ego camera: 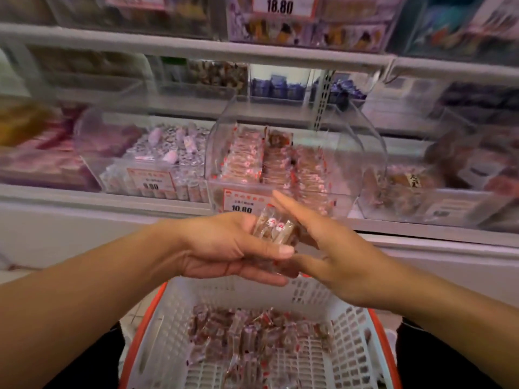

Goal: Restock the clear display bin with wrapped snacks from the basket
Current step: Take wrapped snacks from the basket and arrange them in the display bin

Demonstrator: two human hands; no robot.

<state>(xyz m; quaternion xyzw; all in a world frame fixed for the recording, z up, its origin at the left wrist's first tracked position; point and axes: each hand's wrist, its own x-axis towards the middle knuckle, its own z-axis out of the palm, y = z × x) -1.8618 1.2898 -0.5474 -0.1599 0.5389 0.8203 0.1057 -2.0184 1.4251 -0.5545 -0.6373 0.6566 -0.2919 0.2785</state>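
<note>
Two tags, "18.80" (280, 6) and "10.80" (242, 209), above held snacks (273, 226)

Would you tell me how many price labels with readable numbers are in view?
3. One reading 18.80 on the top shelf, one reading about 8.00 on the left lower bin, and one reading 10.80 on the centre bin, partly behind a hand. Blurred labels elsewhere may hide more.

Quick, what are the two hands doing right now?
Left hand: holds a small stack of wrapped snacks, thumb curled under it.
Right hand: open, straight fingers pressing flat against the stack's other side.
</note>
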